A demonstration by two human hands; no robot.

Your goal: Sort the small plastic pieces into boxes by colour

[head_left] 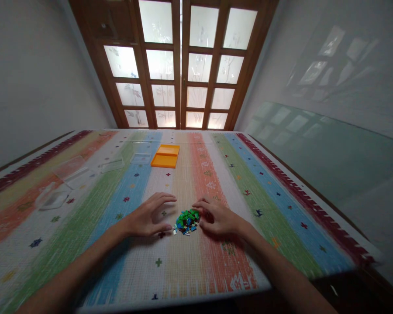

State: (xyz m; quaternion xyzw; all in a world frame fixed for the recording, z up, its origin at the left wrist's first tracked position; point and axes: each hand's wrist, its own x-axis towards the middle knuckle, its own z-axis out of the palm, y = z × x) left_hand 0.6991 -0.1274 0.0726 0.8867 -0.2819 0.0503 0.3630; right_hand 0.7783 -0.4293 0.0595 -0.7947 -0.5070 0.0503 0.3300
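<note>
A small heap of tiny building bricks (187,221), mostly green and blue with some dark and white pieces, lies on the striped tablecloth (180,266). To its left is my left hand (150,215), fingers curved and thumb apart, holding nothing. My right hand (218,216) rests at the heap's right edge, its fingers bent and spread with a gap between them and the thumb. Its fingertips are close to the bricks; whether they touch any, I cannot tell.
Beyond the hands stands an open orange case (165,156) with two halves. Left of it are clear plastic containers, one a box (140,158), another a tray (112,165), and a clear container (53,199) nearer me. A wooden door with glass panes (181,65) is behind the table.
</note>
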